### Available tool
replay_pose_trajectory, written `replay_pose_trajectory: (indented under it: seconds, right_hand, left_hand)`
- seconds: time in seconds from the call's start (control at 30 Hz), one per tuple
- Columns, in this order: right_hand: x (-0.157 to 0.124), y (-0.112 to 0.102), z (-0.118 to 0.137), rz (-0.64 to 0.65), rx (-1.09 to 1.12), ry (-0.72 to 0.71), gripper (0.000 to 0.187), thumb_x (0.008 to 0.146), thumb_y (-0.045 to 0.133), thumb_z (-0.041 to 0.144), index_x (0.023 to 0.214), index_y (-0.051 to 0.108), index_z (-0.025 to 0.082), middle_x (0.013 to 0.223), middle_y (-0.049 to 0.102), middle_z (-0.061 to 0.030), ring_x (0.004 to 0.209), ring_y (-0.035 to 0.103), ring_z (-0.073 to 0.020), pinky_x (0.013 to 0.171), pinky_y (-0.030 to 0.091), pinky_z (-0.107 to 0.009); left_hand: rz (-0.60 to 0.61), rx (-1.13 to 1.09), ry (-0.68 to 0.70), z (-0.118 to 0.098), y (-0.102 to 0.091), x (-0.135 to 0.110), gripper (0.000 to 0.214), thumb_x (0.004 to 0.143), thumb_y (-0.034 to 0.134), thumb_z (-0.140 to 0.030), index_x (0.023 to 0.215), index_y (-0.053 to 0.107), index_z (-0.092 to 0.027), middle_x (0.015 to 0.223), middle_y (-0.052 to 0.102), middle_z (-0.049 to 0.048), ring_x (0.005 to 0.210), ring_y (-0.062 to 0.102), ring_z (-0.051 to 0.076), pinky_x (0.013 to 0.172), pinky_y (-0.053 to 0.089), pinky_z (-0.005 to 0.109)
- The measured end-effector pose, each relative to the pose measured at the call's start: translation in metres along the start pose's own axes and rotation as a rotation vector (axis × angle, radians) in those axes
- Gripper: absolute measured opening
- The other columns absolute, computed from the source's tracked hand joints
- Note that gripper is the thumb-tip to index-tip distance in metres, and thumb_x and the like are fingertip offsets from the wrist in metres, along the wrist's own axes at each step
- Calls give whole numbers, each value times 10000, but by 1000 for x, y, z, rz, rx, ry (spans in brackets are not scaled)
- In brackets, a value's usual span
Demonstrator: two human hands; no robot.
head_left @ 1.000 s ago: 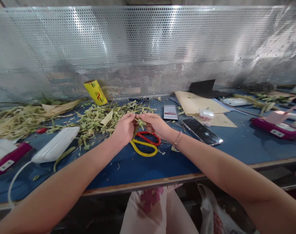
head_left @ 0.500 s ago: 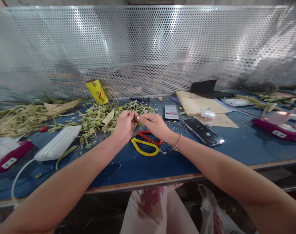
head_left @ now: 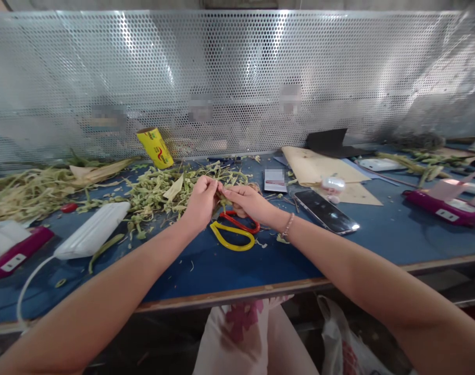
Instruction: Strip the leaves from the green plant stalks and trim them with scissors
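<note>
My left hand and my right hand meet over the middle of the table, thumbs and fingertips pinched together. Between them is a small greenish plant strip, mostly hidden by the fingers. Just below the hands lie scissors with one red and one yellow handle; their blades are out of sight under the hands. A heap of pale green knotted plant pieces spreads beside and behind my left hand.
Long dry strips lie at the far left, near a white power bank with a cable. A yellow tube leans by the perforated metal screen. To the right are a small box, a phone and brown paper.
My right hand has shifted slightly down, and its fingers curl more beneath the plant strip. More of the greenish strip shows between the hands. The scissors and other things stay put.
</note>
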State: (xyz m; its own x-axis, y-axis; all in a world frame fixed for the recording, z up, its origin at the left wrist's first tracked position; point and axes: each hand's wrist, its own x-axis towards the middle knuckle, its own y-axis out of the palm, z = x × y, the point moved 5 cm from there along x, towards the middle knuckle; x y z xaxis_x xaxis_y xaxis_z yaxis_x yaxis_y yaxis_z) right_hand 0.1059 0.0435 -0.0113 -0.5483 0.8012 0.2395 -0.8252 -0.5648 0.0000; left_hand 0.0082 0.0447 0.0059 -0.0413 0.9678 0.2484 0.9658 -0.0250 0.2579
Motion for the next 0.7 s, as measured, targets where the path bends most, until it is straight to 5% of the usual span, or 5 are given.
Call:
replay_pose_trajectory:
  seconds: [0.27,0.53,0.7]
  right_hand:
    - [0,-13,2,-157,-16,88,268,834,453,338,647,317,203,438,226,119,332,164,-28,352,145,-179]
    - [1,-12,7,-116,-683,-42,130,761,492,200,643,456,160,490,359,78,472,326,-57,496,257,-207]
    - [-3,-7,16,-101,-842,-123,175,745,470,138,589,395,167,499,348,70,498,323,-60,535,253,-213]
  left_hand:
    - [-63,119,-14,9,-7,0,176,822,398,-117,655,403,-171,590,462,-33,514,413,67,522,349,194]
    - [-99,93,-52,14,-10,3,209,814,381,-77,627,411,-167,581,462,-28,521,419,74,548,353,204]
    - [-89,51,-76,15,-9,3,196,796,420,-86,619,404,-168,572,448,-32,508,411,70,520,340,192]
